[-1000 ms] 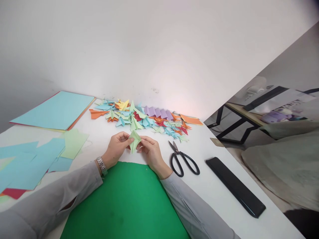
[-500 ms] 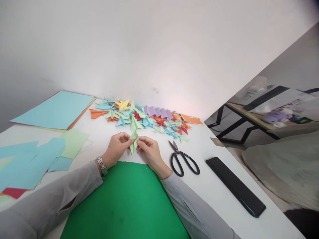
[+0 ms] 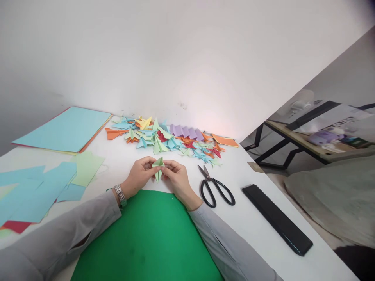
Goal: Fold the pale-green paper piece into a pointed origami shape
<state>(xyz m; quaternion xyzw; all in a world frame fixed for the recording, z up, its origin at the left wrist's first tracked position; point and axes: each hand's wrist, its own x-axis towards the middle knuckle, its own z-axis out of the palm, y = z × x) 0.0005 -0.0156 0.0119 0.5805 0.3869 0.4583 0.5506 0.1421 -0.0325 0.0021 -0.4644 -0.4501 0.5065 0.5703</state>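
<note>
Between my two hands is a small folded light green paper point(image 3: 158, 162), its upper part spread open and its lower end coming to a point. My left hand point(image 3: 140, 171) pinches its left side, thumb in front. From the right, my right hand point(image 3: 176, 175) grips the other side with thumb and fingers, the two thumbs nearly meeting. Some fingertips are hidden behind the paper. Just beyond the hands lies a heap of folded paper planes point(image 3: 159, 145) in green, blue, orange, yellow and red. Below the wrists a green mat point(image 3: 143, 234) covers the table's near part.
Black-handled scissors point(image 3: 209, 179) lie right of my right hand, and a long black case point(image 3: 277, 218) sits farther right. At left are loose paper pieces point(image 3: 55, 183) and a stack of coloured sheets point(image 3: 64, 128). Purple pleated paper point(image 3: 186, 132) rests against the wall.
The green paper's upper part has been spread wider, where before it stood as a narrow upright shape. My thumbs have come closer together; both hands otherwise stay in place.
</note>
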